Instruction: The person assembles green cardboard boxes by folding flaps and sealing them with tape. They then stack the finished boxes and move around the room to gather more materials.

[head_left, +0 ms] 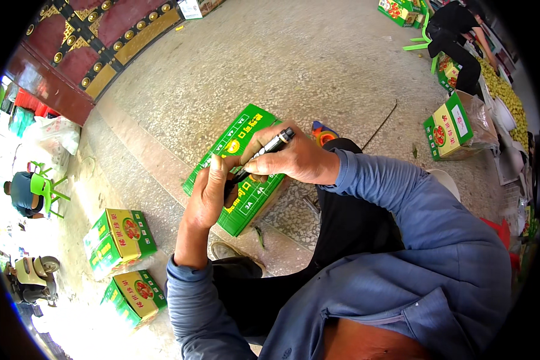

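Above a green printed carton (pixel 237 133), both my hands meet at a black marker pen (pixel 278 143). My right hand (pixel 300 157) is closed around its barrel, with one thick black end sticking up past the fingers. My left hand (pixel 205 195) pinches the pen's lower, dark end between thumb and fingers; whether that part is a cap or the body, I cannot make out. Underneath the hands, the carton lies tilted on the floor in front of my knees, its top face partly covered by them.
An orange and blue round object (pixel 325 137) lies beyond my right wrist. Two green and tan cartons (pixel 123 237) (pixel 135 294) stand at left. An opened carton (pixel 456 129) stands at right, near a person (pixel 456 30) beside a heap of yellow-green fruit (pixel 504 99). Another person (pixel 24 192) is far left.
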`<act>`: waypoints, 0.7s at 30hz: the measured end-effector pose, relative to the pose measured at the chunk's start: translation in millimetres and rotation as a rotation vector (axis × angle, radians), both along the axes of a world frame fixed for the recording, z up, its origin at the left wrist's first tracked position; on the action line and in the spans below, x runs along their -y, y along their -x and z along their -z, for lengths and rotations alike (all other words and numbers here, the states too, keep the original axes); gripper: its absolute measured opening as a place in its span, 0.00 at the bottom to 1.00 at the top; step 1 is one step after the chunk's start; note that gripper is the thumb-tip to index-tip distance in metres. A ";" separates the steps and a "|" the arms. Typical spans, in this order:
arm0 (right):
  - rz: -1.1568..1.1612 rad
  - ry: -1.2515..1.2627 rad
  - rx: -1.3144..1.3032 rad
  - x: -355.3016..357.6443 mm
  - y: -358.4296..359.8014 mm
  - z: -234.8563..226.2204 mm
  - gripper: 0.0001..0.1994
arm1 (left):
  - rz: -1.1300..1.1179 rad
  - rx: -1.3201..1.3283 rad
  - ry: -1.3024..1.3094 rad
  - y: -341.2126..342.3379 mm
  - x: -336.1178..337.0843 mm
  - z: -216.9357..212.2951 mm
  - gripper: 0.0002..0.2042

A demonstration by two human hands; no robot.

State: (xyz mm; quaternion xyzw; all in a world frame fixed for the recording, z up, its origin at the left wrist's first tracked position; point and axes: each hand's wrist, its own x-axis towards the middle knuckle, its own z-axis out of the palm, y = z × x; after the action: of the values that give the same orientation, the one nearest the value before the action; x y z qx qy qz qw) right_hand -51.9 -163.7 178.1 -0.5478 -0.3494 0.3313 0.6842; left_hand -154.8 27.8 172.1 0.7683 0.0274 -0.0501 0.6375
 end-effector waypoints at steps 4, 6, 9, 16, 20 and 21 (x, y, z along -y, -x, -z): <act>0.017 -0.033 0.031 4.2 6.5 10.0 0.08 | 0.012 0.040 -0.032 -2.0 16.0 -1.0 0.34; 0.052 -0.006 0.152 0.7 10.1 12.3 0.08 | 0.010 0.004 -0.055 0.7 16.9 -4.7 0.34; 0.079 0.018 0.271 -10.7 25.3 12.6 0.06 | -0.249 0.157 -0.160 5.3 23.3 6.8 0.32; 0.333 -0.045 0.096 -9.4 47.5 38.3 0.08 | -0.254 0.198 -0.573 10.9 39.3 1.4 0.33; 0.357 -0.055 0.074 -14.1 50.9 55.4 0.09 | -0.237 0.335 -0.486 18.3 41.4 6.6 0.31; 0.268 -0.001 0.055 -9.8 41.0 49.5 0.08 | -0.249 0.313 -0.534 17.8 41.0 7.6 0.30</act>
State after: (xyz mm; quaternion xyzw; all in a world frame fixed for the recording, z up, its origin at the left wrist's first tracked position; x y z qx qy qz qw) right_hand -93.0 -153.9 128.6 -0.5980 -0.2919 0.2217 0.7128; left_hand -172.7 -13.2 164.5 0.8975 0.0349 0.1557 0.4112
